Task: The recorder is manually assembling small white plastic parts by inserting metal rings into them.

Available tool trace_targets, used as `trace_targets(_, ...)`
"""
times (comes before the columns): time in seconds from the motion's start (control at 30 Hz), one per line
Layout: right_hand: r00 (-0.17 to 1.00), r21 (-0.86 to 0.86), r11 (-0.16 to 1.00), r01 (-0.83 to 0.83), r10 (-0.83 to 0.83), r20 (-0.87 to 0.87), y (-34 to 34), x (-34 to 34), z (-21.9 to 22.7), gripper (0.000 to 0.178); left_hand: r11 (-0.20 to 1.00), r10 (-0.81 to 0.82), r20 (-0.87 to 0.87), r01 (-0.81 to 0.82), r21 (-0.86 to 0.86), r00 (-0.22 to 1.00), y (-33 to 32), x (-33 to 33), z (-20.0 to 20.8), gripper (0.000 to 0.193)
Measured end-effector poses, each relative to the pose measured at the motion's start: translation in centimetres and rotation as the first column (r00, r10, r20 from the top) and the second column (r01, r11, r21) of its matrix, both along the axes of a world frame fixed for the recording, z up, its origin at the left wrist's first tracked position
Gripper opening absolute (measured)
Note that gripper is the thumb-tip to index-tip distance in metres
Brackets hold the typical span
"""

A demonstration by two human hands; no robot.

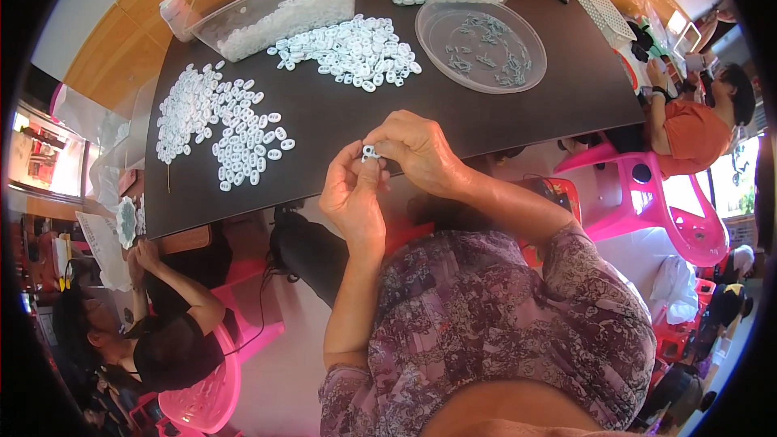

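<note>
- The left hand (354,194) and the right hand (417,152) meet just above the near edge of the dark counter (453,105), fingertips pressed together on one small white plastic piece (371,152)
- The piece sits between the two hands, in the left hand's thumb-and-finger grip, which is narrow and closed on it; the right hand's grip is also narrow, pinching the same piece from its other side
- The piece is too small to tell its long axis with certainty; it seems to lie roughly across, from one hand to the other
- Neither hand is nearer: both touch it
- Beyond the hands, well apart, a loose heap of white pieces (222,125) spreads over the left of the counter, and a second heap (348,48) lies nearer the far side
- A round clear tray (518,81) with a few small grey bits stands to the right of that second heap
- Two clear plastic bins (275,8) holding more white pieces stand at the far edge
- Around the counter are pink plastic chairs (647,202), with one seated person (162,332) at the left and another person (696,129) at the right
</note>
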State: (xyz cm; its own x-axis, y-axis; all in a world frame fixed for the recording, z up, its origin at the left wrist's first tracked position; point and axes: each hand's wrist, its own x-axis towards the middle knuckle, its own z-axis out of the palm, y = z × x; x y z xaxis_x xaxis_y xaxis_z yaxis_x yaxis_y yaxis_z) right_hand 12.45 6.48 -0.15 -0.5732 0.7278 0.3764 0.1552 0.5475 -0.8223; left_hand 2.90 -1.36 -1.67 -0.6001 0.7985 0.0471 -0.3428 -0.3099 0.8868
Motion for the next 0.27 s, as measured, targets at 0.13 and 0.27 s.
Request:
trace_targets(0.13, 1.000, -0.003, 1.000, -0.005, 0.005, 0.014, -0.04, 0.10, -0.19, 0.009, 0.999, -0.008, 0.016, 0.007, 0.032, 1.000, -0.01, -0.12, -0.35, 0.021)
trace_targets(0.27, 0.998, -0.542, 0.839, -0.041, 0.006, -0.067, -0.60, 0.03, 0.13, 0.017, 1.000, -0.009, -0.060, 0.009, -0.001, 0.998, -0.08, -0.16, -0.59, 0.024)
